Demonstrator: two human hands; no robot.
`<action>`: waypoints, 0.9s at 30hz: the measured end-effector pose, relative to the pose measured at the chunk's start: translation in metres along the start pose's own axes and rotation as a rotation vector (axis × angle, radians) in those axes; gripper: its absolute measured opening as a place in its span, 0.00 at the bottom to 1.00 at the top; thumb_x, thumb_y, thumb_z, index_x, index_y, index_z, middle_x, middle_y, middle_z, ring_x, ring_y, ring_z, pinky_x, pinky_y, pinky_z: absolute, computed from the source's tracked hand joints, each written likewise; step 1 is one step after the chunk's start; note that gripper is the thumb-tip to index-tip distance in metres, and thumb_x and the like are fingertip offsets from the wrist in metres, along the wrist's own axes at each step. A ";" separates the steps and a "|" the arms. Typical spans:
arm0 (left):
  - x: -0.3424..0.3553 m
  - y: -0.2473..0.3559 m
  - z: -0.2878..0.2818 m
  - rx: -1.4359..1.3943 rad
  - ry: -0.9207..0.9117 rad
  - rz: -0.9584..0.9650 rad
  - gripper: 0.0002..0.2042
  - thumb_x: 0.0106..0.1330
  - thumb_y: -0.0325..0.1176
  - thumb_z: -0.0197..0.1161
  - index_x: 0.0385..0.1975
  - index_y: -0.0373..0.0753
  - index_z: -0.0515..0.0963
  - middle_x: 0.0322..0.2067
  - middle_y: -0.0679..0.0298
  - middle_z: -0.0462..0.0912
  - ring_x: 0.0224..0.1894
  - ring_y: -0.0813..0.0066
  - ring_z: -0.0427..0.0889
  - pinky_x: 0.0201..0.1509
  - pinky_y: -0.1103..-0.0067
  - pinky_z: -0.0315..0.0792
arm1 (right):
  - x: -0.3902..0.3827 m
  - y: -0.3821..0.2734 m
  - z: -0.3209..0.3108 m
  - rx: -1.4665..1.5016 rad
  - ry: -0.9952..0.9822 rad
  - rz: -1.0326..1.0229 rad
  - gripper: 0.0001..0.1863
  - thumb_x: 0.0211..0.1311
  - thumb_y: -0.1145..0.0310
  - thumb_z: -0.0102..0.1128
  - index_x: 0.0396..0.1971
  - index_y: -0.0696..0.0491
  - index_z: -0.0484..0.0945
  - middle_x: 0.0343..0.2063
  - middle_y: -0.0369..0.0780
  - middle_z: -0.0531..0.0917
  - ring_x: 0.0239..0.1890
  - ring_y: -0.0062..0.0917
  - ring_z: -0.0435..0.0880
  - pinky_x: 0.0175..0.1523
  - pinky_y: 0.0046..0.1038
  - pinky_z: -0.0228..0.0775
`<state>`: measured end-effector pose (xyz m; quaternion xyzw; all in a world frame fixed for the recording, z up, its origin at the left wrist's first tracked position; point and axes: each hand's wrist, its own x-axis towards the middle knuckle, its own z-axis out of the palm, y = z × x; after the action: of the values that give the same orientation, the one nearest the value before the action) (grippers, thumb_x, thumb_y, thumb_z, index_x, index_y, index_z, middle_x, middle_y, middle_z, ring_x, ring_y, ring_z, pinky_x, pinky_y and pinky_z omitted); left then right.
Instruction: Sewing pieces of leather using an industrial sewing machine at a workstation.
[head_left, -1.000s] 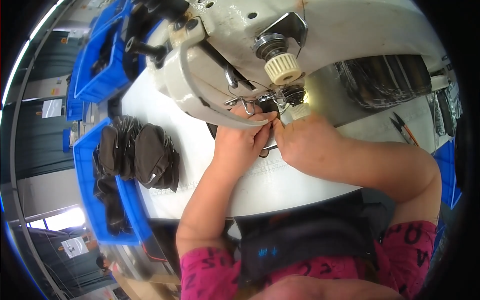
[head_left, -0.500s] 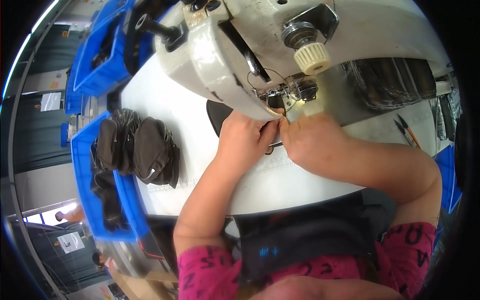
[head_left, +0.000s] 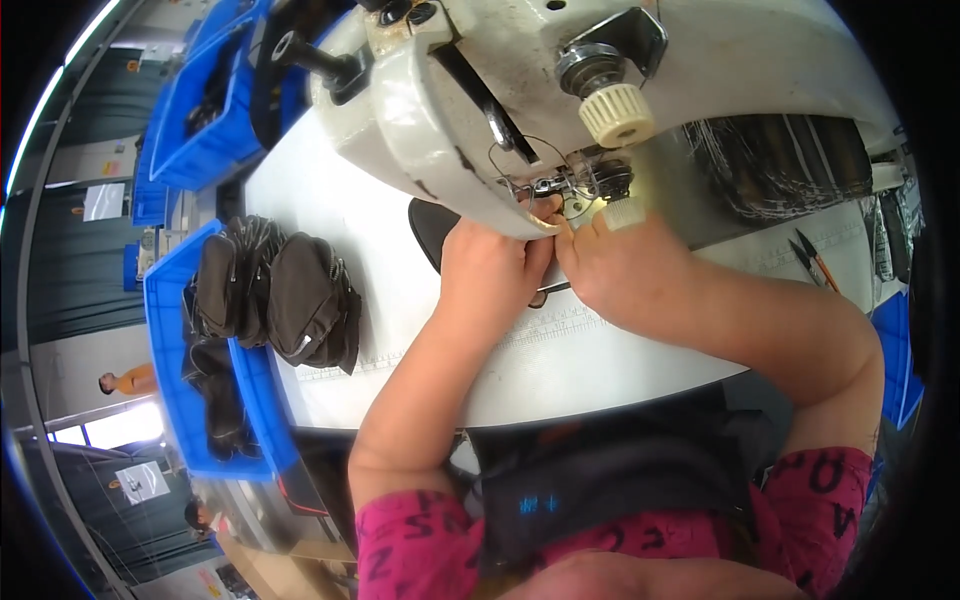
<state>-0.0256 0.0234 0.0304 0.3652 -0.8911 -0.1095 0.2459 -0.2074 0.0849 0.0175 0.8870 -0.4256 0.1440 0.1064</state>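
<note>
At your far left, a blue bin (head_left: 200,150) stood beyond the table (head_left: 560,370). Nearer to you on the left was another blue bin (head_left: 260,395), with dark fabric things inside. Dark pouches (head_left: 312,300) were piled between this bin and the table, over the bin's edge.

To the right of them, a dark flat piece (head_left: 428,232) lay on the table, below the head of the white sewing machine (head_left: 400,140), just beside the needle area. Your left hand (head_left: 490,262) was upon this piece; its fingers were close together and pinched it near the needle, though the machine partly covered the tips. Your right hand (head_left: 632,268) was just beside, meeting the left one. Its fingers were curled inward, but I cannot tell if they pinched the piece or only pressed it.

Farther right, behind your right hand, was a stack of dark pieces (head_left: 795,160) with loose threads. Nearer than the stack lay slim pointed tools (head_left: 818,262), one of them orange. At the right edge, a third blue bin (head_left: 898,350) was partly visible.
</note>
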 end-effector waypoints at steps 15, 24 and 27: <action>-0.009 -0.014 0.004 -0.080 0.014 -0.121 0.12 0.54 0.24 0.74 0.39 0.40 0.83 0.34 0.60 0.84 0.38 0.54 0.82 0.40 0.65 0.76 | 0.003 0.003 -0.010 0.006 -0.218 -0.020 0.26 0.55 0.69 0.61 0.54 0.63 0.82 0.27 0.37 0.83 0.29 0.26 0.83 0.32 0.34 0.73; 0.000 -0.011 -0.001 0.154 0.007 0.136 0.10 0.54 0.23 0.73 0.35 0.40 0.83 0.33 0.61 0.83 0.38 0.52 0.81 0.42 0.64 0.76 | 0.004 0.002 -0.010 0.023 -0.237 -0.027 0.25 0.57 0.71 0.58 0.55 0.64 0.81 0.26 0.37 0.83 0.29 0.27 0.84 0.33 0.35 0.74; 0.002 -0.009 0.001 0.127 0.004 0.047 0.08 0.57 0.25 0.72 0.36 0.40 0.84 0.33 0.60 0.84 0.38 0.52 0.81 0.44 0.63 0.76 | 0.004 0.003 -0.009 0.037 -0.237 -0.036 0.25 0.57 0.71 0.59 0.55 0.64 0.81 0.27 0.37 0.84 0.30 0.27 0.85 0.31 0.35 0.73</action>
<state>-0.0217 0.0157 0.0269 0.3594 -0.9041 -0.0465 0.2264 -0.2089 0.0832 0.0277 0.9071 -0.4166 0.0441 0.0415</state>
